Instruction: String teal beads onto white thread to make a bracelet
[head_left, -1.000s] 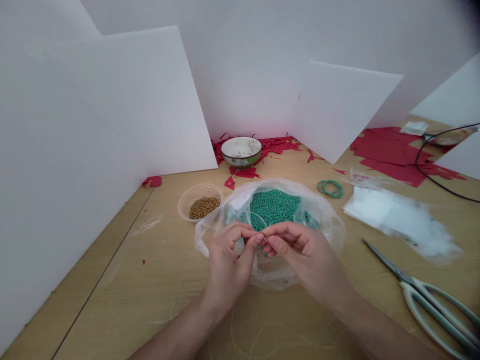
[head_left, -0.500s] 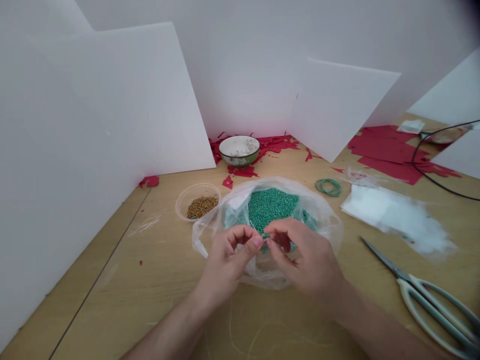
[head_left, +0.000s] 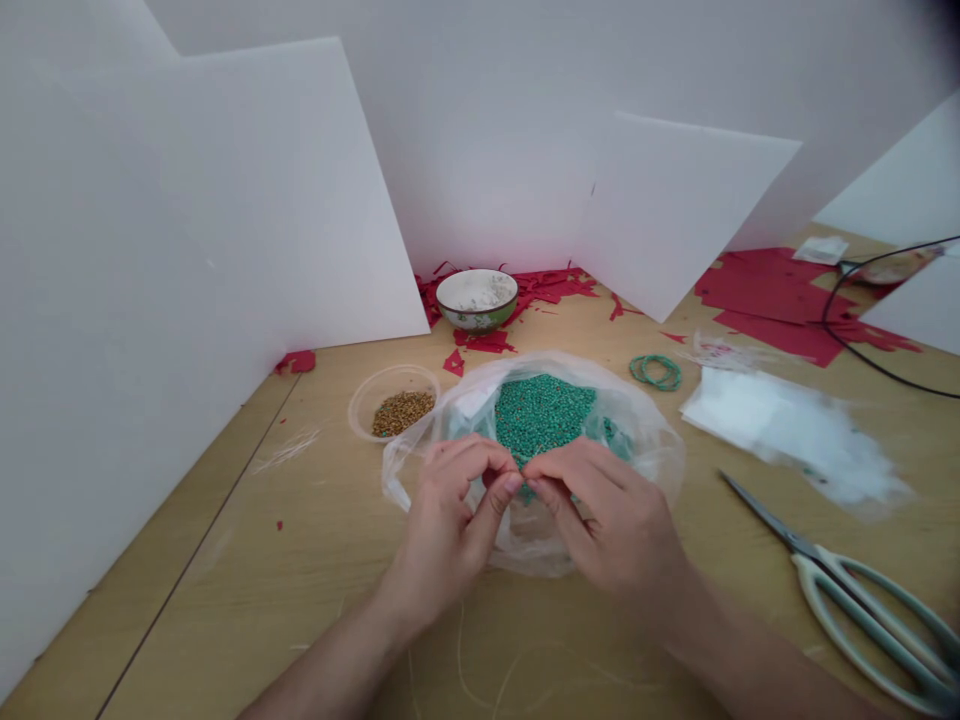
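A clear plastic bag [head_left: 652, 450] lies open on the wooden table with a heap of small green beads [head_left: 544, 412] in it. Over the bag's near edge my left hand [head_left: 450, 525] and my right hand [head_left: 611, 515] meet, fingertips pinched together. A thin clear thread [head_left: 469, 680] trails from them across the table toward me. What sits between the fingertips is too small to make out.
A round tub of brown beads [head_left: 394, 405] stands left of the bag, a bowl [head_left: 477, 298] behind it. Green bead rings [head_left: 657, 371], a white plastic sheet [head_left: 787, 432] and scissors [head_left: 862, 600] lie to the right. Red paper scraps [head_left: 780, 305] and white foam boards [head_left: 285, 200] ring the table.
Both hands have shifted slightly left and forward over the bag. The right hand's fingers have turned down toward the beads. The pinch between the hands has stayed closed.
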